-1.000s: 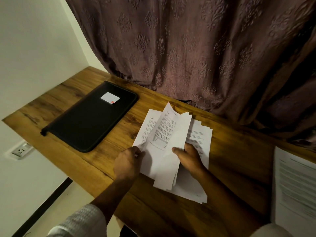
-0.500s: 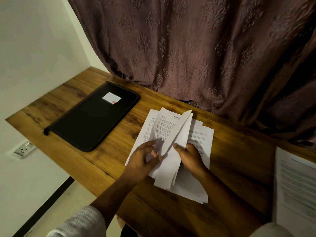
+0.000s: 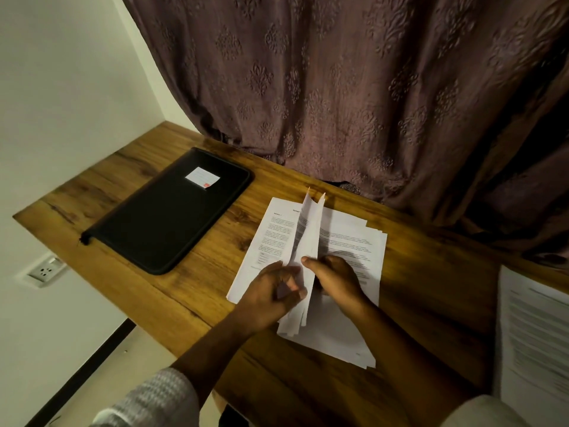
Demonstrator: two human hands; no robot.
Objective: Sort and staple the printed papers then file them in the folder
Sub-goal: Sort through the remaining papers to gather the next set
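The black folder (image 3: 166, 220) lies zipped shut and flat on the left of the wooden table (image 3: 431, 288), a white label (image 3: 202, 177) on its cover, so its contents cannot be seen. To its right, near the front edge, the printed papers (image 3: 338, 340) sit in a loose stack. Above them the left hand (image 3: 271, 297) and right hand (image 3: 335, 282) each pinch the lower part of a few lifted sheets (image 3: 308, 229) stood on edge, while another paper pile (image 3: 535, 334) lies at the far right.
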